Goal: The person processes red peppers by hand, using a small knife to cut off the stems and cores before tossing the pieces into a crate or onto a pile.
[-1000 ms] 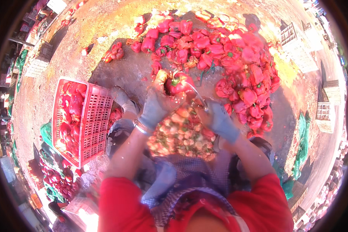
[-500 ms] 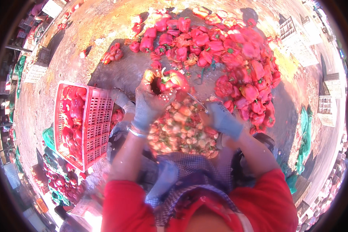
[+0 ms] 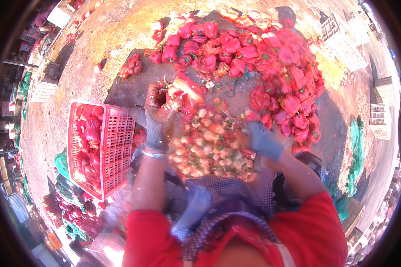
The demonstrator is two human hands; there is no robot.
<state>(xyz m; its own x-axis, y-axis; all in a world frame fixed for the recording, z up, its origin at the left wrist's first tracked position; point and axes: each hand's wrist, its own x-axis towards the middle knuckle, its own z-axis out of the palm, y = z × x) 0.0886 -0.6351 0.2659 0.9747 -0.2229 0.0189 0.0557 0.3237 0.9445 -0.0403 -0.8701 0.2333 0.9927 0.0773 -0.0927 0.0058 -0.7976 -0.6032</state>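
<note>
My left hand (image 3: 157, 122), in a grey glove with stained fingertips, is closed round a red bell pepper (image 3: 186, 91). The pepper is tilted, and pale seeds and core show on its side by my thumb. My right hand (image 3: 263, 140), also gloved, grips a thin-bladed knife (image 3: 231, 117); the handle is hidden in the fist. The blade points up and left, apart from the pepper. Below and between both hands lies a heap of cut-out pepper cores (image 3: 209, 149), pale and green, partly blurred.
A large pile of red peppers (image 3: 254, 55) curves from the far side round to the right. At the left stands a red plastic crate (image 3: 118, 151) holding peppers. Green netting (image 3: 355, 151) and pale crates (image 3: 378, 116) are at the far right. A few peppers (image 3: 131, 66) lie apart.
My left hand has shifted left and turned, bringing the pepper's seedy side into view. My right hand with the knife has drawn slightly right and down, farther from the pepper.
</note>
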